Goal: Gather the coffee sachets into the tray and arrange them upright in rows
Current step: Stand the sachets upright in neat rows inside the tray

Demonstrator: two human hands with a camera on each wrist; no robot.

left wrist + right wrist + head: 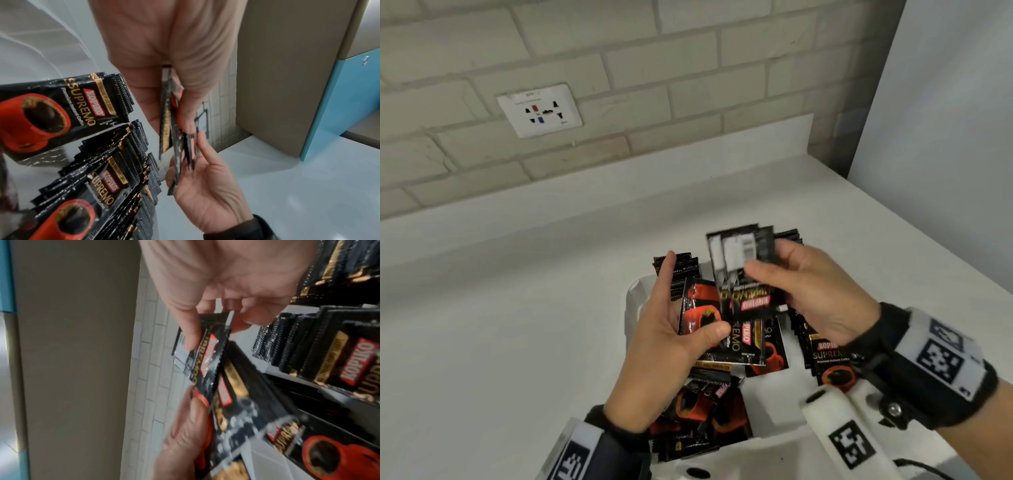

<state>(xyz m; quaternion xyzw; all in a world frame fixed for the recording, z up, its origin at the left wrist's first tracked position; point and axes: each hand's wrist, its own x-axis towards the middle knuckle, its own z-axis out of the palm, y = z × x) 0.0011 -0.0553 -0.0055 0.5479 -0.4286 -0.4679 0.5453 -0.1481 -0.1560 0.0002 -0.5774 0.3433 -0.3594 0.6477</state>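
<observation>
Over the white tray, my left hand grips a small stack of black and red coffee sachets, thumb on the front. My right hand pinches a few more sachets, white barcode backs facing me, overlapping the top of the left stack. In the left wrist view the left-hand stack is edge-on, with my right hand below it. The right wrist view shows the thumb on the pinched sachets. Upright rows stand in the tray.
Loose sachets lie jumbled at the tray's near end. The tray sits on a white counter against a brick wall with a socket plate. A white panel bounds the right side. Bare counter lies left of the tray.
</observation>
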